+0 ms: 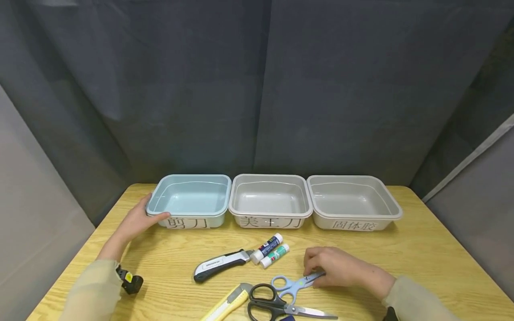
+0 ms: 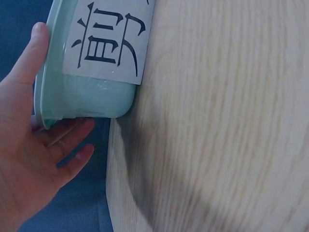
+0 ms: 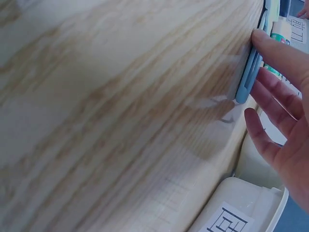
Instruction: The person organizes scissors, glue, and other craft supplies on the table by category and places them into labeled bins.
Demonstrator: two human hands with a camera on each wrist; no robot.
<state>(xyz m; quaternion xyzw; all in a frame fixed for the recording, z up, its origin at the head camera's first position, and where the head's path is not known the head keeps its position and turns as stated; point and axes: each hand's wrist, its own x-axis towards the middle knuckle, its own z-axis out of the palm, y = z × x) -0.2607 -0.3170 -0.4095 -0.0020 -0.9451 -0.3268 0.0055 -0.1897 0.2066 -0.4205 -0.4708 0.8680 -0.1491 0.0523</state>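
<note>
Two hands: the left hand (image 1: 134, 223) is near the far left corner of the table (image 1: 168, 267), the right hand (image 1: 337, 267) is nearer to the right edge

Left fingers: the thumb lies along the front rim of the blue box (image 1: 192, 203), the others, partly bent and a little spread, reach round its left end; how firmly they hold, I cannot tell

Right fingers: thumb and forefinger pinch the blue scissors (image 1: 296, 285) at the blade half, with little gap; the rest are loose and hold nothing

Blue scissors: about midway between left and right table edges, well apart from the far edge; the handle rings point to the left edge, and a rounded blue end shows past the thumb in the right wrist view

Black scissors (image 1: 277, 304): just beside the blue rings, I cannot tell if touching; it seems wise to raise the rings straight up before any sideways move

Blade grip: in my judgement, press the flat sides only; a pinch nearer to the pivot would swing less

Blue box: stands along the far edge; light steady pressure should be enough, because pulling one corner could turn it

Navy glue stick (image 1: 268, 248): it could roll, so better not to brush it
</note>
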